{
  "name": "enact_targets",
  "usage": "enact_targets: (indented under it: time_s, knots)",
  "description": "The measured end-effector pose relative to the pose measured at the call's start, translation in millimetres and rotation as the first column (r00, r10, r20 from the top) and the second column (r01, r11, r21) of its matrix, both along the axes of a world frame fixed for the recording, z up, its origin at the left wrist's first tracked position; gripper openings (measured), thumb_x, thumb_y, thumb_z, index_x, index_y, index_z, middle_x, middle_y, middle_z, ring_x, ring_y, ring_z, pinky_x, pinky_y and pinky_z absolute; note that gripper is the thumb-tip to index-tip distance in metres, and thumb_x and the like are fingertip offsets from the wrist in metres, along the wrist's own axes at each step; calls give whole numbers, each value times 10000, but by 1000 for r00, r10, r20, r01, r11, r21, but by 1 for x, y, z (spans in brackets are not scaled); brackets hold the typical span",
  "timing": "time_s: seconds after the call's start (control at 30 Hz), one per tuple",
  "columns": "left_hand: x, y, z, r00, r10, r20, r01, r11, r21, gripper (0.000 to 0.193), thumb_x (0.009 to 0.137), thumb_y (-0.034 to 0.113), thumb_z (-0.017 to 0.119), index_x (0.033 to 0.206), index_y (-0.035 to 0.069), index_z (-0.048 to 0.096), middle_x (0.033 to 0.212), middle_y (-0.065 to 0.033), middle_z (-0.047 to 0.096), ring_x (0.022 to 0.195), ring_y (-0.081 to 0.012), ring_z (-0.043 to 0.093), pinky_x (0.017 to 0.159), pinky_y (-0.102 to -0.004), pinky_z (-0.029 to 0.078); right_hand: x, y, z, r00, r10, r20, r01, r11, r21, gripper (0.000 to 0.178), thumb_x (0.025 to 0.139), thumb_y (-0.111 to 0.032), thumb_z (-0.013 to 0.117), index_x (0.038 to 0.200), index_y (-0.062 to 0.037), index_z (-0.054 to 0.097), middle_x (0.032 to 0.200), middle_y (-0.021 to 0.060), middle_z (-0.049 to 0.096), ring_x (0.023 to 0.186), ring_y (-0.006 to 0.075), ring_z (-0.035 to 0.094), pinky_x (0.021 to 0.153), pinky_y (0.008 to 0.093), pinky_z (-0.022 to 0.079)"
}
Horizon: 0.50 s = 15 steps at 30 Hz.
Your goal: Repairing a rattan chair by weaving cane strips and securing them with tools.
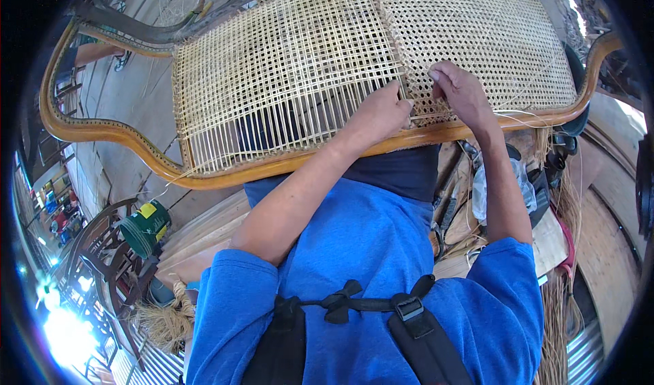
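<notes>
A curved wooden furniture frame (116, 132) lies across my lap, with pale woven cane webbing (272, 51) in its left half and finer, tighter webbing (484, 37) in its right half. My left hand (381, 116) rests at the near end of the divider between the halves, its fingers closed in a pinch. Just right of it, my right hand (460, 93) hovers close over the tighter webbing, thumb and forefinger pressed together. What either pinch holds is too small to make out. Near the front rail, the left half shows upright strands (266, 129) with few crossing ones. Loose cane strands (521, 118) trail over the right rail.
Left of me stand a green bucket (145, 227) and dark carved chair parts (102, 255). Below them lies a bundle of fibre (167, 317). At my right are a clear plastic bag (521, 187), tools and long cane strands (555, 317). Another person's arm (99, 52) shows at far left.
</notes>
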<state>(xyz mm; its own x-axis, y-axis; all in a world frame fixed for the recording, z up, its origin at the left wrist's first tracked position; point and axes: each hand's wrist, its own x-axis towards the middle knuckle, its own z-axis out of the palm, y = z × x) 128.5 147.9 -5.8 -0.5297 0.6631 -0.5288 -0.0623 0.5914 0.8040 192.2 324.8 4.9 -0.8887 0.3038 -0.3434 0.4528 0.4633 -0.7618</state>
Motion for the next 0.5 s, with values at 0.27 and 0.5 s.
enact_targets:
  time_s: [0.27,0.5]
  knots:
    - [-1,-18,-1,982,12,190,-17,1000,24,393,896,197,483,1252,32,484,736,-87,628,596,-160,566,560,-284,462,1,-1,-12,955,231,184,-248,966,72,344,869,-287,528,763,35,586,571,119,533,506,195,506,521,349,407]
    - [20,-4,32,912,-308,-270,219,924,-313,331,866,256,468,1073,18,569,839,-256,618,802,-416,605,723,-516,465,2,-5,-9,962,210,176,-235,963,135,286,809,-247,534,744,27,581,583,150,548,540,247,542,546,378,425]
